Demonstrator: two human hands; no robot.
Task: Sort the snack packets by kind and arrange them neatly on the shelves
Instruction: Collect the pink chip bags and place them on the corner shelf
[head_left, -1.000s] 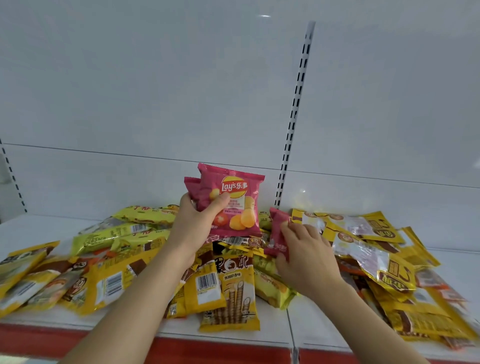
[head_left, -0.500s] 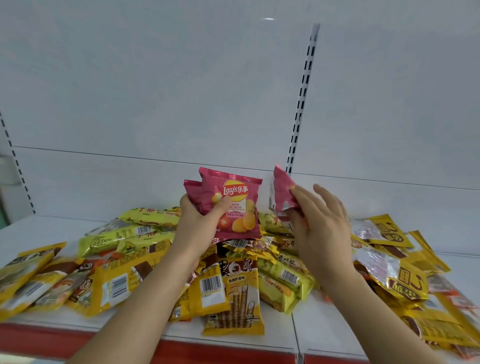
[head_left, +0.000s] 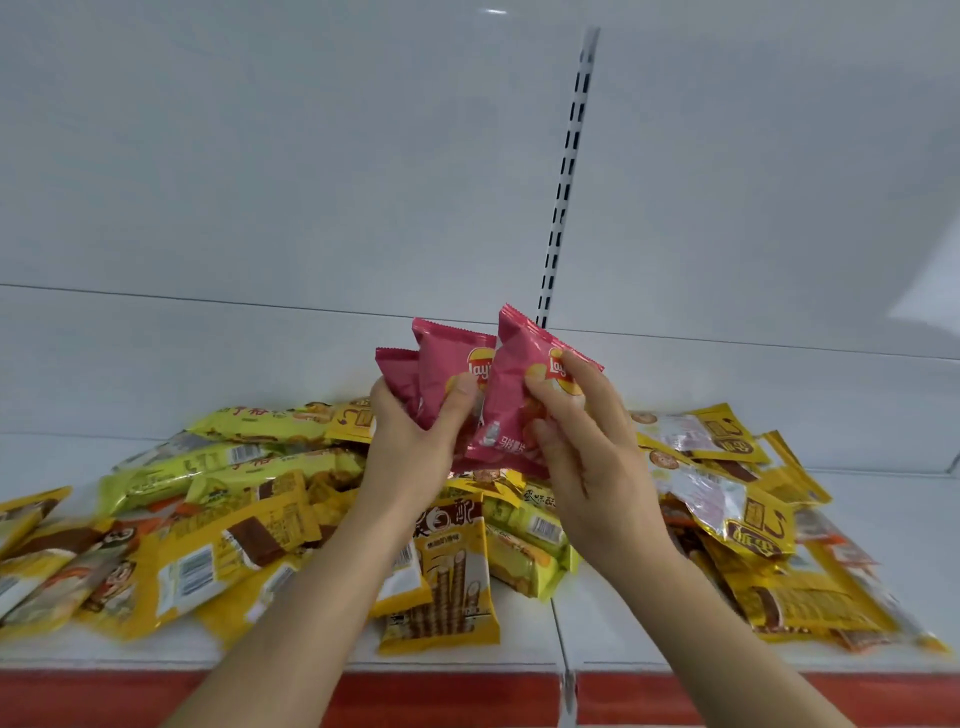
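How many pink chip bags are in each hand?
Left hand: 2 pink Lay's bags, one in front and one behind.
Right hand: 1 pink Lay's bag.
Total: 3 pink bags held above the yellow packets on the shelf.

Pink Lay's packets (head_left: 511, 395): 3, held above the shelf (head_left: 519, 634). Wafer-roll packet (head_left: 447, 577): 1 visible. Yellow and green packets (head_left: 223, 540): heaped on shelf, uncountable.
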